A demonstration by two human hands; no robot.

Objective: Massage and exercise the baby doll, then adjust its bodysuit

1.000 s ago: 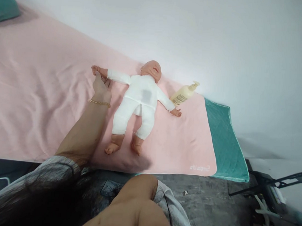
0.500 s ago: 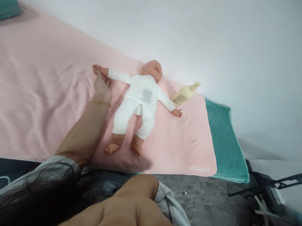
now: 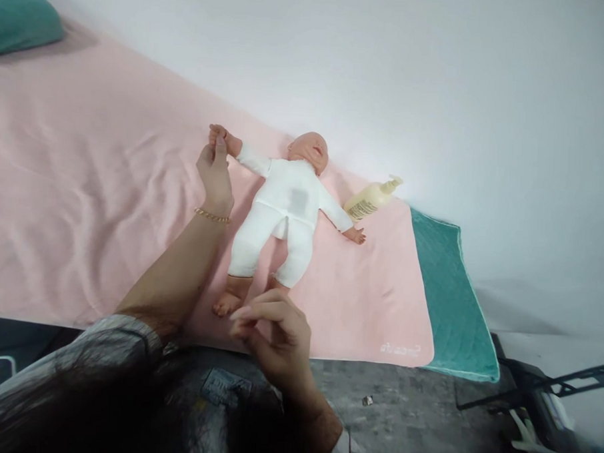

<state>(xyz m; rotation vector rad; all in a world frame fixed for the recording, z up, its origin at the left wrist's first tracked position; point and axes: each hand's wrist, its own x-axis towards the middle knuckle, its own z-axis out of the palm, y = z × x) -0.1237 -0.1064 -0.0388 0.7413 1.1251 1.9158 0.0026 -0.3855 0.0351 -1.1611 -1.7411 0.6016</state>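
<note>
A baby doll (image 3: 288, 192) with a white cloth body lies on its back on the pink blanket (image 3: 359, 302), its head toward the wall. My left hand (image 3: 217, 173), a gold bracelet at its wrist, is closed on the doll's hand at the left, and that arm is lifted a little. Close in front of the doll's feet is my right hand (image 3: 277, 332), thumb and fingertips pinched together. Whether anything small sits in that pinch cannot be made out. Part of one doll foot is hidden behind this hand.
A pale yellow pump bottle (image 3: 368, 199) lies tilted beside the doll's other arm. Green fabric (image 3: 454, 293) shows past the blanket's right end, and a green cushion (image 3: 23, 17) is at the upper left. A black stand (image 3: 535, 377) is at the lower right.
My right hand has come forward from close to the camera to the doll's feet, its fingers now pinched. My left hand still holds the doll's hand, now raised and bent inward slightly.
</note>
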